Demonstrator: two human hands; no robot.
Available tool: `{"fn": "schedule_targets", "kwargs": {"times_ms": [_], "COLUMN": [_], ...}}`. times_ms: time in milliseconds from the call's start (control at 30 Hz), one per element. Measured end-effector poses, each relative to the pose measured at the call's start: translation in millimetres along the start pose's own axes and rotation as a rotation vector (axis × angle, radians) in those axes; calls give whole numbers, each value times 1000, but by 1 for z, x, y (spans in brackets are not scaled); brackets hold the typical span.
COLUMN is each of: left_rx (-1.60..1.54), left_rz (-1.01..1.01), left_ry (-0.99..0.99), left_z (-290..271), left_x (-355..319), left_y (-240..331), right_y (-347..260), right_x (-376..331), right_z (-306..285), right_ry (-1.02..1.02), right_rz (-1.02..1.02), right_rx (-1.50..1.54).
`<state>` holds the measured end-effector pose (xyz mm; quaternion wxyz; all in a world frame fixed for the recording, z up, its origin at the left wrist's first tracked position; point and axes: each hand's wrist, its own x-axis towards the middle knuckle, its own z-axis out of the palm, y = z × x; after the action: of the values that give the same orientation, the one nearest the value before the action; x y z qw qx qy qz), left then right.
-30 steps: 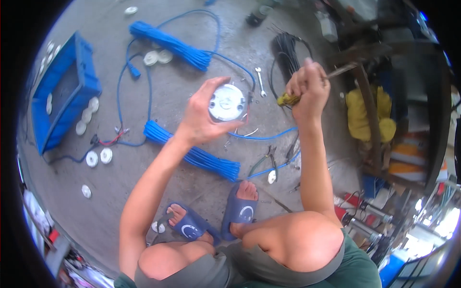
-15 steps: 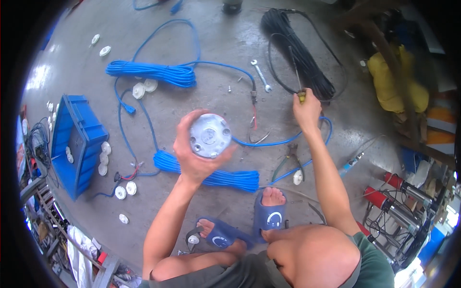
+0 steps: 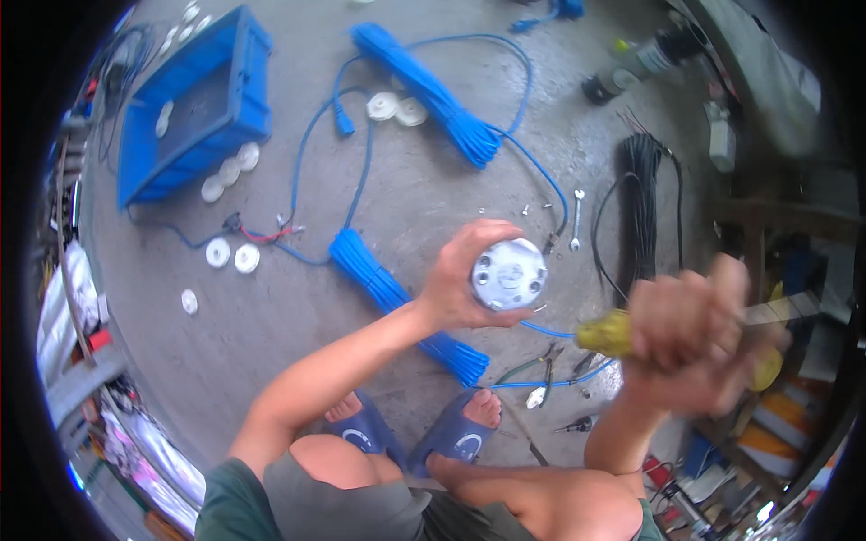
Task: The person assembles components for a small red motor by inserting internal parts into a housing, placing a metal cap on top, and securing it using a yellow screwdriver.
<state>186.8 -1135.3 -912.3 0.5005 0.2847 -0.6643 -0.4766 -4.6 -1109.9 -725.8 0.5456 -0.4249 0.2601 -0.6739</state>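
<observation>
My left hand (image 3: 460, 279) is wrapped round a round silver metal part (image 3: 510, 275), whose flat face with several holes points up at me. My right hand (image 3: 681, 338) is raised off to the right and smeared by motion. Its fingers are closed round a screwdriver (image 3: 606, 334) with a yellow handle; the handle end sticks out to the left, and a blurred grey streak extends to the right of the fist. Beneath my left hand lies a bundled blue cable (image 3: 388, 293). Pliers (image 3: 546, 370) with dark handles rest on the floor between my hands and feet.
A blue crate (image 3: 194, 135) stands at the far left, with white discs (image 3: 230, 171) beside it. Another blue cable bundle (image 3: 433, 99), an open-ended wrench (image 3: 577, 221) and a black cable coil (image 3: 640, 203) lie farther out. A dark cylinder (image 3: 645, 63) stands at upper right.
The view has turned, shifting the floor items. My right hand has lifted the screwdriver away from beside the black cable coil and swung it to the right. The left still holds the metal part.
</observation>
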Motion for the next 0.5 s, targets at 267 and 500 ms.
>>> {"fn": "schedule_targets", "kwargs": {"times_ms": [267,500], "left_rx": [24,3], "left_rz": [90,110], "left_ry": [92,77], "left_z": [4,21], "left_x": [-4,16], "left_y": [2,9], "right_y": [95,-2], "right_x": [-3,33], "right_z": [28,44], "right_ry": [131,-439], "right_rz": [-5,-174], "right_rx": [-357,-231]}}
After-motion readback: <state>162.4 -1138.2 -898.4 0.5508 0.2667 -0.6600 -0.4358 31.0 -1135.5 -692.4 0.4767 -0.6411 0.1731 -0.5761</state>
